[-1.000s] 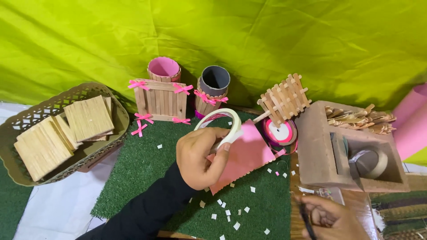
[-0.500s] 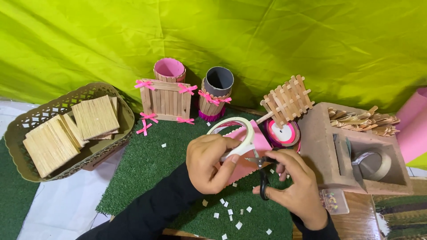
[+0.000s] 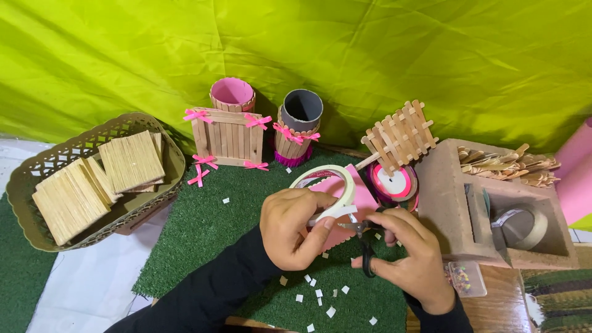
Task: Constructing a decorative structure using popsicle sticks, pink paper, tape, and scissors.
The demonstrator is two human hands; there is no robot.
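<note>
Green turf mat [image 3: 197,234], lime backdrop [image 3: 370,49]; left hand [image 3: 290,228] fingers clamped on tape roll [image 3: 336,191], right hand [image 3: 410,256] on scissors [image 3: 365,246].

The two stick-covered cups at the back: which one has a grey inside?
The right cup, standing nearer the small fence piece. Its inside is grey; the left cup, behind the stick box, is pink inside.

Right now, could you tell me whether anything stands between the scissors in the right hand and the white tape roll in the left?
Nothing visible does. The left hand holds the white tape roll, and the scissors in the right hand already meet its loose end.
</note>
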